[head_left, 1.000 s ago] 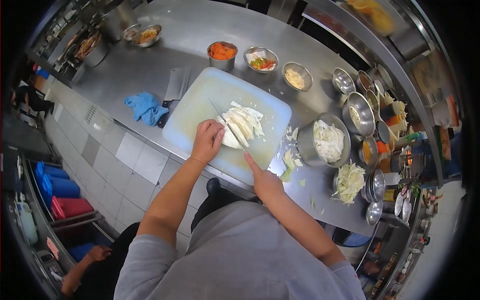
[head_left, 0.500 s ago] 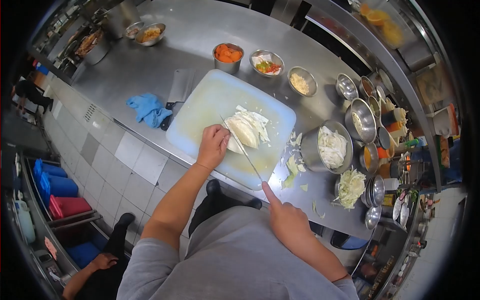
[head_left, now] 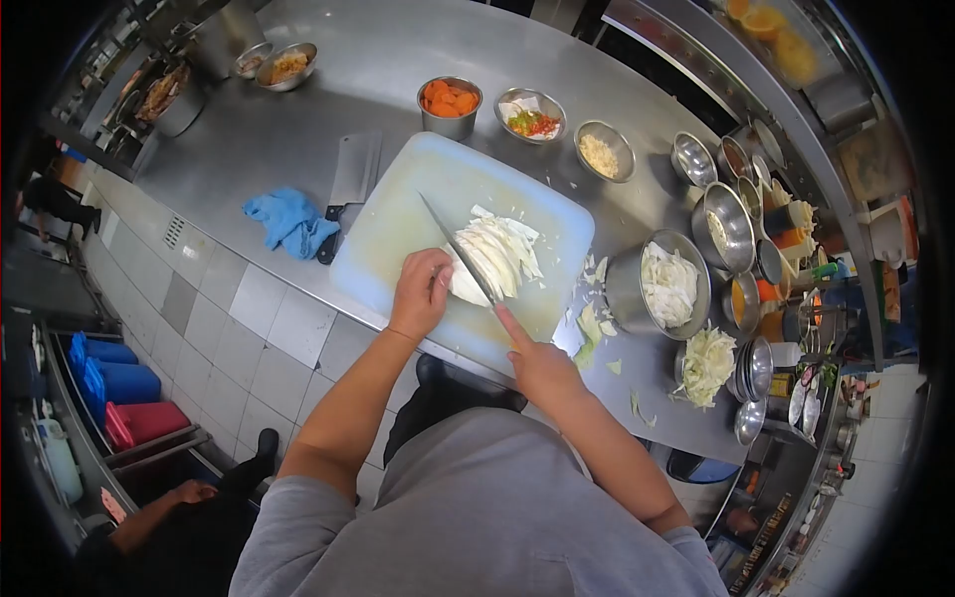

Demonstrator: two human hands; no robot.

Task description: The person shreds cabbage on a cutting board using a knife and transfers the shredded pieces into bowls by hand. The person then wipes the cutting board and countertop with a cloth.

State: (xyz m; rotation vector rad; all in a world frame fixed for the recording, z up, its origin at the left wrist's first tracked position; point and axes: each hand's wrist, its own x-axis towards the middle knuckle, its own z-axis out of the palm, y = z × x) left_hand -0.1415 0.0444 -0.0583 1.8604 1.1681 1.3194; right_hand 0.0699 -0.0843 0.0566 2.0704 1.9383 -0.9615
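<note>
A piece of pale cabbage (head_left: 497,249), sliced on its right side, lies on the white cutting board (head_left: 398,224). My left hand (head_left: 423,292) presses on the cabbage's left end with its fingers curled. In my right hand (head_left: 542,368) is a kitchen knife (head_left: 460,251), its handle hidden in my grip and my index finger stretched along the blade's back. The blade crosses the cabbage and its tip points to the far left of the board. Shreds are scattered by the board's right edge.
A cleaver (head_left: 354,171) and a blue cloth (head_left: 290,222) lie left of the board. Beyond it stand bowls of carrots (head_left: 449,99), chopped peppers (head_left: 534,123) and minced garlic (head_left: 599,155). At right are a pot of cut cabbage (head_left: 668,286) and a heaped bowl of shreds (head_left: 707,368). Another person's hand (head_left: 194,492) shows at lower left.
The knife and my right hand have moved forward and left, and the blade reaches farther across the board. My left hand stays at the cabbage, whose slices have spread slightly.
</note>
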